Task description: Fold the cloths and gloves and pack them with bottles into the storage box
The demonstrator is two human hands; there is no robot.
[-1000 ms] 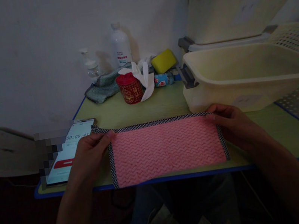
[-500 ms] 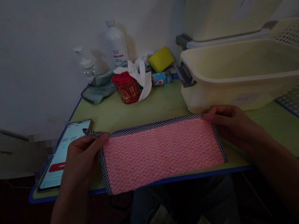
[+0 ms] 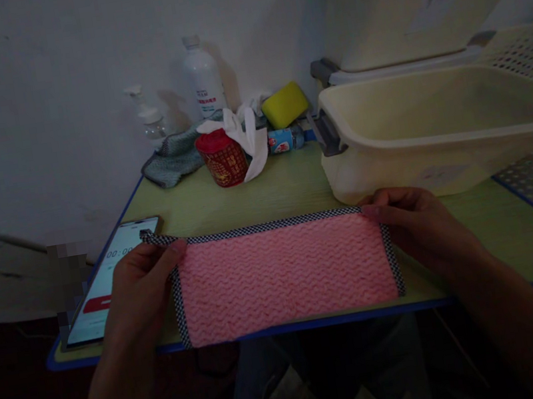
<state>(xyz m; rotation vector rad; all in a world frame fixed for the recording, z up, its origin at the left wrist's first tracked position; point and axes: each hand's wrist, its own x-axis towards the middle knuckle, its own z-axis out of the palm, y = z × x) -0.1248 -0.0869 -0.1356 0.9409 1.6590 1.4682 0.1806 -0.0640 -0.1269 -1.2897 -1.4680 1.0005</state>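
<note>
The L hand point(image 3: 136, 287) pinches the top L corner of the pink cloth point(image 3: 283, 277), & the R hand point(image 3: 420, 226) pinches the top R corner. Each thumb is on the near side, w/ fingers curled behind. The cloth is btwn the hands, pulled flat, & most of it is below the fingertips. A bit of checked trim point(image 3: 148, 237) pokes out past the L thumb. The cloth is at the front edge of the green table point(image 3: 186, 205); it's dark, so can't tell if its low edge touches. The phone point(image 3: 90, 296) is partly behind the L hand. The R hand is near the cream tub point(image 3: 383, 171). A red tissue pot point(image 3: 223, 159) is at the bk.
</note>
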